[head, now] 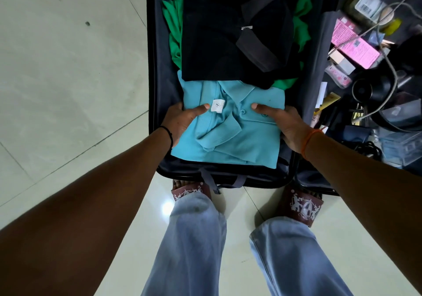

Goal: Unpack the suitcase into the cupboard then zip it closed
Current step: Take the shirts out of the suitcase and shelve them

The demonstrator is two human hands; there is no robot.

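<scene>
Left hand (180,118) and right hand (282,122) pinch blue shirt (230,126) sides, thumbs on top, at suitcase (157,67) near edge.

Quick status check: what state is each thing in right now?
suitcase: open, still packed
teal shirt: folded, gripped at both sides
black shirt: folded, untouched
green shirt: under the black shirt
left hand: gripping teal shirt
right hand: gripping teal shirt

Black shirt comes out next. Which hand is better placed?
Neither clearly: both the left hand and right hand grip the teal shirt. The black shirt lies centred, beyond both.
</scene>
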